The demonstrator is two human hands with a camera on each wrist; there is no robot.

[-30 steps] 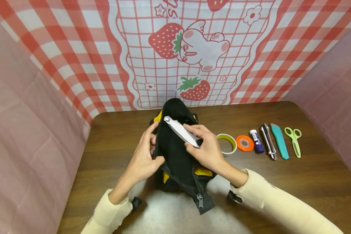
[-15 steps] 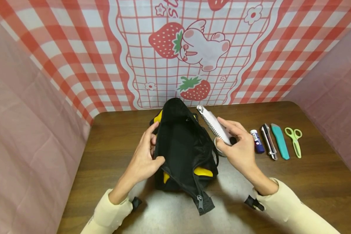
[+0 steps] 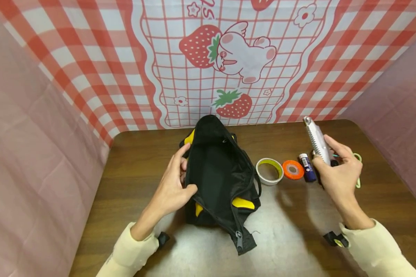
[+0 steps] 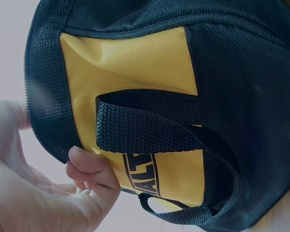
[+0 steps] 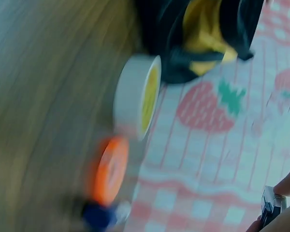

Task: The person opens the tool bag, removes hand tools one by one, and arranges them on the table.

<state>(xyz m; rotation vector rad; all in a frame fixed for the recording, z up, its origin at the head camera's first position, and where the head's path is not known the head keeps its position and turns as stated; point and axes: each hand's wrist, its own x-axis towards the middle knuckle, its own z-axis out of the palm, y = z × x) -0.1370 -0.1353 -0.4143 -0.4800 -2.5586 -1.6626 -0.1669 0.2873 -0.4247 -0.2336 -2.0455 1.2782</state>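
A black and yellow bag (image 3: 213, 173) stands unzipped on the table, its mouth facing up. My left hand (image 3: 171, 181) grips the left rim of its opening; in the left wrist view the fingers (image 4: 92, 166) curl beside the zipper edge. To the right, above the table, my right hand (image 3: 341, 173) pinches a silver tool (image 3: 317, 140) with a dark toothed edge and a round knob at its far end; its exact kind is unclear. Under and behind this hand lie green scissors (image 3: 358, 181), mostly hidden. Only the tool's end (image 5: 270, 205) shows in the right wrist view.
Right of the bag lie a white tape roll (image 3: 269, 172), an orange tape roll (image 3: 293, 169) and a blue glue stick (image 3: 307, 167) in a row. A checked strawberry cloth (image 3: 234, 69) hangs behind the brown table (image 3: 124, 173).
My right hand has carried the silver tool from over the bag's opening to the right, above the row's far end. My left hand keeps its place on the bag's rim.
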